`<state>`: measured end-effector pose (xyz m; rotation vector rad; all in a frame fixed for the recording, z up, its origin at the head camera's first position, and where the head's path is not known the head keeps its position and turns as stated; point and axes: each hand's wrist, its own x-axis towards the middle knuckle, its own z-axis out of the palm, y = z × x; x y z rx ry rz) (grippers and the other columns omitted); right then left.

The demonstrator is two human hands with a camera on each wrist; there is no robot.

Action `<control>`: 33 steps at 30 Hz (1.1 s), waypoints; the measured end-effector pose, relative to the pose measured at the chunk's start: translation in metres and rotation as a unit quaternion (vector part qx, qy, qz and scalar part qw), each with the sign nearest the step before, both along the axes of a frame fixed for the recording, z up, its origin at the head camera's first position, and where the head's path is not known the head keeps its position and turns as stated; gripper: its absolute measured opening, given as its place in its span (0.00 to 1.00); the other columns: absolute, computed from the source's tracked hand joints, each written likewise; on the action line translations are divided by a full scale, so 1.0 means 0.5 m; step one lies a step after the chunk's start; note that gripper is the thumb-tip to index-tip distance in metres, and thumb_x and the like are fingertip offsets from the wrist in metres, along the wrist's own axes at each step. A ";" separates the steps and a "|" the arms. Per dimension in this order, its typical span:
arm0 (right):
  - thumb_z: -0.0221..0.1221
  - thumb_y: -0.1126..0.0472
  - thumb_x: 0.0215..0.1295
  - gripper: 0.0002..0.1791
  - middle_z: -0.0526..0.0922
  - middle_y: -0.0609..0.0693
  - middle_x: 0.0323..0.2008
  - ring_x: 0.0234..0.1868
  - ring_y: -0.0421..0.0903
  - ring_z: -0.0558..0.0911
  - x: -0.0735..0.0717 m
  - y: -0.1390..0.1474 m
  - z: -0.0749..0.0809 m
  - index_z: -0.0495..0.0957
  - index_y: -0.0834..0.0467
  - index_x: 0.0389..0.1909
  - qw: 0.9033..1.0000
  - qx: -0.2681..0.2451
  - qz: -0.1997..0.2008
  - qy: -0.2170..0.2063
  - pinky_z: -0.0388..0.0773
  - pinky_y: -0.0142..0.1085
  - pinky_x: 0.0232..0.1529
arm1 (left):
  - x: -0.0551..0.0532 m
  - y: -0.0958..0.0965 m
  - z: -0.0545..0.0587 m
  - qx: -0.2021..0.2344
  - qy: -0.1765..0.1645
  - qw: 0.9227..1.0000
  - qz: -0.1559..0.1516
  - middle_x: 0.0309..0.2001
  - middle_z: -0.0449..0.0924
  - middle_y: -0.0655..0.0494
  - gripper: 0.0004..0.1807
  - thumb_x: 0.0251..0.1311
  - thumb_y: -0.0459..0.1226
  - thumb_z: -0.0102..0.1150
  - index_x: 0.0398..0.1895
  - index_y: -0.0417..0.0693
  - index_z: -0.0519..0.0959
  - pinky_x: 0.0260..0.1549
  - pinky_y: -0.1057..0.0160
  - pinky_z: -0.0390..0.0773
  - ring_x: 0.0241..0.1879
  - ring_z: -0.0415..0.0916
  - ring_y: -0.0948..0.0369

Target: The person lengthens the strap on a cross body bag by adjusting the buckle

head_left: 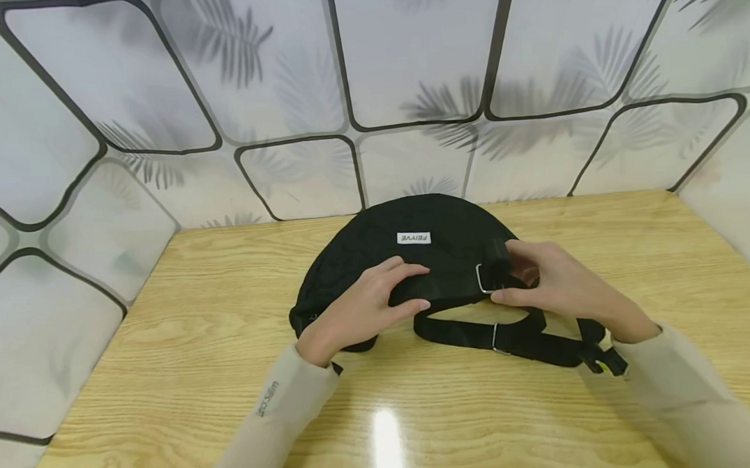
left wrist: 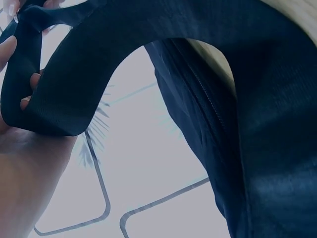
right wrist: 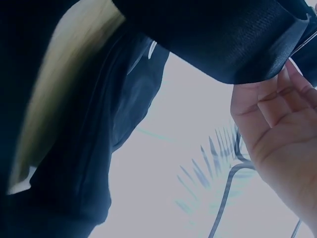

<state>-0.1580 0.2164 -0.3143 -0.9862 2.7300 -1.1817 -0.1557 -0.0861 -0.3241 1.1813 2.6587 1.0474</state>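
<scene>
A black half-moon waist bag (head_left: 357,245) lies on the table, curved side away from me, with a small white label (head_left: 413,238) upside down on its front. My left hand (head_left: 371,293) is at the bag's near edge; in the left wrist view its fingers curl round a folded part of the wide black strap (left wrist: 74,84), thumb apart. To the right, my right hand (head_left: 559,275) pinches the strap beside a metal ring (head_left: 480,280). The right wrist view shows that strap (right wrist: 223,44) over the fingertips. A second metal slider (head_left: 495,338) sits on the strap loop below.
The wooden table (head_left: 186,382) runs up to a wall (head_left: 411,58) with a leaf and stone pattern. Under the right sleeve lies the strap's end with a black buckle (head_left: 609,361). Light glares on the table (head_left: 387,443) in front.
</scene>
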 end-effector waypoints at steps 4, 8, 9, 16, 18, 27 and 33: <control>0.71 0.65 0.58 0.16 0.82 0.43 0.35 0.35 0.38 0.83 0.001 0.013 -0.004 0.79 0.59 0.46 1.000 -0.006 0.002 0.000 0.82 0.36 0.36 | 0.002 -0.008 0.000 0.002 0.004 1.000 -0.001 0.49 0.75 0.51 0.26 0.71 0.42 0.62 0.67 0.38 0.73 0.42 0.63 0.75 0.34 0.70 0.63; 0.72 0.66 0.57 0.19 0.82 0.43 0.37 0.36 0.37 0.82 0.002 0.024 -0.009 0.80 0.60 0.49 1.000 -0.004 0.003 0.008 0.81 0.36 0.36 | 0.003 -0.016 -0.003 0.006 0.008 1.000 -0.003 0.48 0.75 0.51 0.26 0.71 0.41 0.63 0.66 0.37 0.74 0.40 0.64 0.75 0.33 0.68 0.63; 0.72 0.66 0.57 0.19 0.82 0.43 0.36 0.35 0.37 0.82 0.002 0.026 -0.009 0.80 0.60 0.49 1.000 -0.003 0.003 0.010 0.81 0.36 0.35 | 0.003 -0.017 -0.003 0.007 0.008 1.000 -0.004 0.48 0.75 0.51 0.26 0.71 0.41 0.63 0.66 0.36 0.74 0.40 0.64 0.75 0.33 0.69 0.63; 0.72 0.67 0.57 0.20 0.82 0.42 0.37 0.34 0.37 0.80 0.005 0.044 -0.016 0.80 0.60 0.50 1.000 -0.002 0.003 0.018 0.80 0.35 0.34 | 0.003 -0.024 -0.005 0.004 0.010 1.000 -0.004 0.49 0.75 0.52 0.25 0.71 0.40 0.63 0.65 0.37 0.75 0.42 0.63 0.75 0.39 0.71 0.62; 0.72 0.67 0.57 0.20 0.82 0.42 0.38 0.35 0.37 0.80 0.006 0.052 -0.020 0.80 0.59 0.50 1.000 -0.005 0.004 0.020 0.80 0.34 0.34 | 0.003 -0.027 -0.005 0.001 0.013 1.000 -0.003 0.49 0.75 0.52 0.25 0.71 0.40 0.62 0.65 0.37 0.75 0.41 0.63 0.75 0.38 0.71 0.62; 0.73 0.71 0.54 0.23 0.80 0.39 0.37 0.33 0.37 0.77 0.008 0.080 -0.032 0.79 0.62 0.51 0.999 -0.003 0.008 0.045 0.76 0.31 0.31 | 0.005 -0.043 -0.001 0.003 0.007 1.000 -0.003 0.45 0.74 0.55 0.25 0.71 0.40 0.62 0.65 0.36 0.75 0.38 0.63 0.73 0.33 0.67 0.63; 0.74 0.71 0.52 0.25 0.80 0.38 0.37 0.34 0.35 0.78 0.008 0.087 -0.033 0.79 0.63 0.52 0.998 0.002 0.008 0.056 0.77 0.30 0.32 | 0.006 -0.051 -0.003 0.014 0.011 1.000 -0.004 0.44 0.74 0.55 0.24 0.71 0.39 0.62 0.65 0.36 0.75 0.38 0.63 0.72 0.34 0.67 0.63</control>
